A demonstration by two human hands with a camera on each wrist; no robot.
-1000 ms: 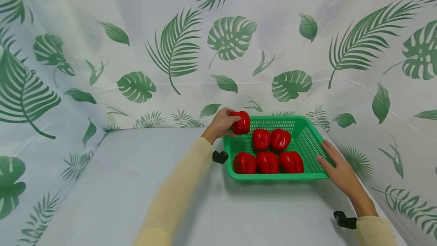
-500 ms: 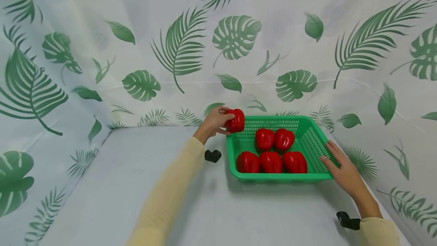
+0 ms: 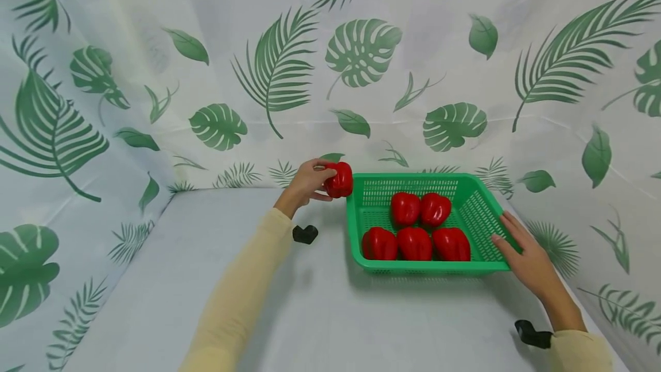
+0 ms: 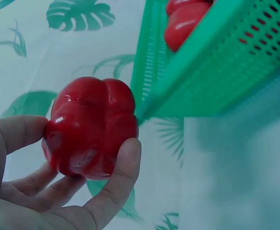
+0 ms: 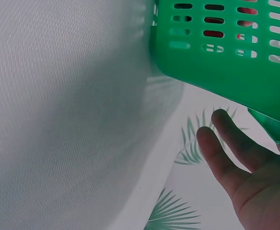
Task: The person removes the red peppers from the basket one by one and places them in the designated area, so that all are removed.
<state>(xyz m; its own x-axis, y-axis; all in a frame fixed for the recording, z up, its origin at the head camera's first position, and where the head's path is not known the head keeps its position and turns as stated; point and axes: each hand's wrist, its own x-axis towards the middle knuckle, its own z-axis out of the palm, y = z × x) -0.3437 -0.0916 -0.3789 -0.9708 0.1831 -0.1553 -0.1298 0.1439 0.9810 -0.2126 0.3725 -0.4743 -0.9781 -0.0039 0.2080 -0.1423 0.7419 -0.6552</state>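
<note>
In the head view my left hand [image 3: 306, 181] holds a glossy red bell pepper [image 3: 339, 180] just outside the left rim of a green plastic basket [image 3: 434, 267]. The left wrist view shows the thumb and fingers around this lobed pepper [image 4: 92, 129], with the basket wall beyond it. Several more red bell peppers [image 3: 415, 243] lie inside the basket, three in the front row and two behind. My right hand [image 3: 532, 260] rests at the basket's right rim, thumb over the edge. Two of its fingers [image 5: 226, 163] extend straight below the rim in the right wrist view.
The basket stands on a white-covered table [image 3: 248, 280], toward its back right. A white curtain [image 3: 289, 73] with green leaf prints hangs behind and at both sides. Black wrist devices [image 3: 306, 234] sit by each wrist.
My left hand has carried the pepper left, from over the basket's back left corner to outside its rim. The head view has shifted slightly; my right hand stays at the basket's right rim.
</note>
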